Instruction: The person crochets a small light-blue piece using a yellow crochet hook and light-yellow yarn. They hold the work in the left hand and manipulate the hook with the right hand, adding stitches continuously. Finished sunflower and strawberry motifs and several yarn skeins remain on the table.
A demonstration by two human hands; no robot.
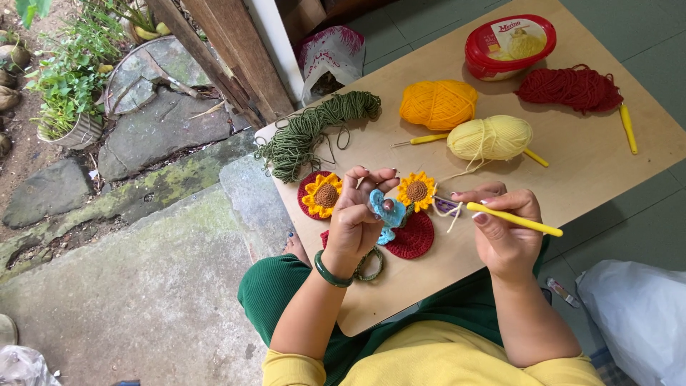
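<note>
My left hand [356, 218] holds up a small blue crocheted piece [386, 212] between thumb and fingers. My right hand [501, 229] grips a yellow-handled crochet hook [513, 219], its tip pointing left toward the piece, with pale yellow yarn trailing to a pale yellow ball [490, 137]. Below the hands, on the wooden board [586, 164], lie two crocheted sunflowers on dark red rounds [321, 194] [416, 191].
On the board are a green yarn hank [314, 131], an orange yarn ball [438, 103], dark red yarn [569, 87], a red-lidded tub [510, 44] and other yellow hooks [628, 127]. A white bag [639, 314] sits at right. Stone paving and plants lie at left.
</note>
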